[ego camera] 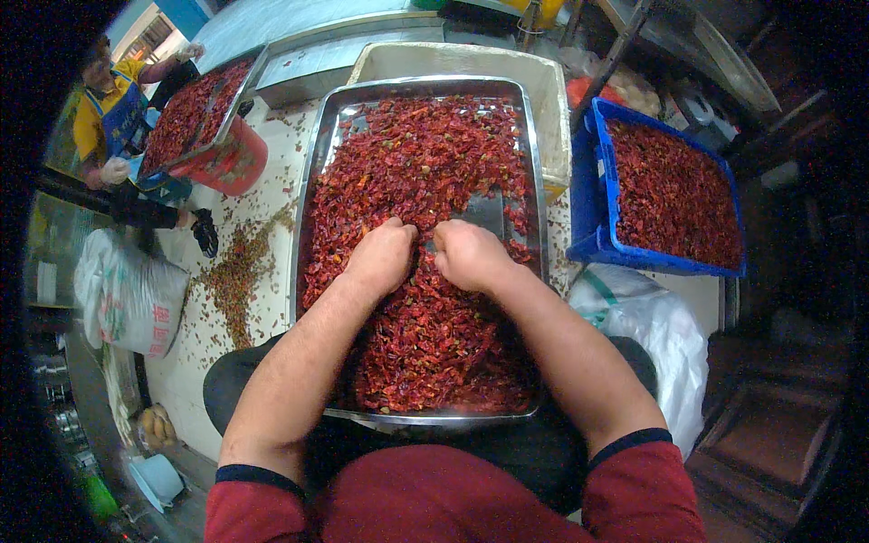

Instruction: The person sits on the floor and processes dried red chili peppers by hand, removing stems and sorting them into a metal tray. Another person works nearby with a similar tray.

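A rectangular stainless steel tray [534,129] rests before me, its near edge above my lap. It is spread with torn red dried chili peppers [407,149], with pale seeds among them. Bare metal shows at the right of the middle. My left hand [385,251] is curled, knuckles up, low over the peppers near the tray's middle. Beside it, a small gap apart, my right hand [470,254] is curled the same way. The fingertips of both hands are turned under, so anything pinched in them is hidden.
Behind the tray stands a white foam box [558,88]. A blue crate [597,176] of chilies is at right, above a white plastic bag [652,346]. At left, a co-worker [112,115] sits by another chili tray and a red bucket [248,159]. Seeds [237,285] litter the floor near a woven sack [129,292].
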{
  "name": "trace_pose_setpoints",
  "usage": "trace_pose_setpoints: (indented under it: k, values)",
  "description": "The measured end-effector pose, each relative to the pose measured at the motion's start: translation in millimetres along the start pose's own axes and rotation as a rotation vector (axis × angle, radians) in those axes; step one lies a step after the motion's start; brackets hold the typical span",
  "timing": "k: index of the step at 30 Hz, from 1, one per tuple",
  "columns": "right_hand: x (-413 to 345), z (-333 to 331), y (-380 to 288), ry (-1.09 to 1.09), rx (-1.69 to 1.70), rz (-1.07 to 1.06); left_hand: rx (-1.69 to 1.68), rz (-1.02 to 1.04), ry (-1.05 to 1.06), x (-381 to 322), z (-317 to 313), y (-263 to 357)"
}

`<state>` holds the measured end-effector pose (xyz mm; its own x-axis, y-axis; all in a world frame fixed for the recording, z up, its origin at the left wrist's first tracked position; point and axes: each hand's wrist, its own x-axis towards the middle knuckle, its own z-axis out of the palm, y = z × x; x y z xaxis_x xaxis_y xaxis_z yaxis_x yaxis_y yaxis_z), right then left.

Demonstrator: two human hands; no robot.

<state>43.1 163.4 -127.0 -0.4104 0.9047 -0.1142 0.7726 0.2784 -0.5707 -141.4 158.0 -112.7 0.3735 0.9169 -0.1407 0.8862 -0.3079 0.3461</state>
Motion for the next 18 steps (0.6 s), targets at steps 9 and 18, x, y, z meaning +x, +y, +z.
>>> trace_pose_setpoints:
  k: [9,18]
  values:
    - [17,-12,18,0.101,0.447,0.195,-0.749,-0.258,-0.205,-27,-32,-28]
    - [29,16,7,0.113,0.119,-0.032,-1.868,-0.361,-0.356,-98,-46,-32]
